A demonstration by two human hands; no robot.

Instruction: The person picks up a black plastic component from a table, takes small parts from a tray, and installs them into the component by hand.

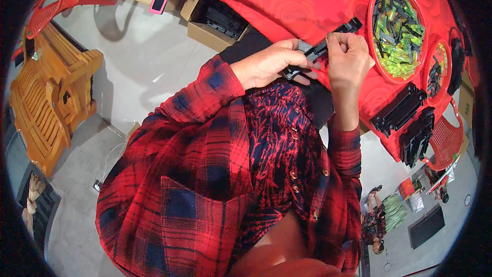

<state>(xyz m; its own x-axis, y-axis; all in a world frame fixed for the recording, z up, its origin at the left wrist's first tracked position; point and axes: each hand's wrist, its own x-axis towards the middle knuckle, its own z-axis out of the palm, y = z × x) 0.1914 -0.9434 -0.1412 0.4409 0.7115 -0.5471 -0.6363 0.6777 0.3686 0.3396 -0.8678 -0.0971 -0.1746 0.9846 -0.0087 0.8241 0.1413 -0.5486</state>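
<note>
My left hand [274, 64] is closed around a long, narrow black plastic part [319, 50], held at a slant above my lap at the table's edge. The part's far end points up and to the right, over the red cloth. My right hand [349, 61] has thumb and forefinger pinched together against the middle of the part. Whether a small piece sits between those fingertips is hidden. Close by on the right is a red-rimmed basket [423, 25] of loose black and yellow-green plastic pieces.
A smaller red basket [448, 74] holds more small pieces. Stacked black parts [398, 110] lie at the table's right corner. A cardboard box [202, 35] of black parts stands left of the table. Wooden bench [51, 90] and red chair [61, 0] are at left; another person [374, 225] is lower right.
</note>
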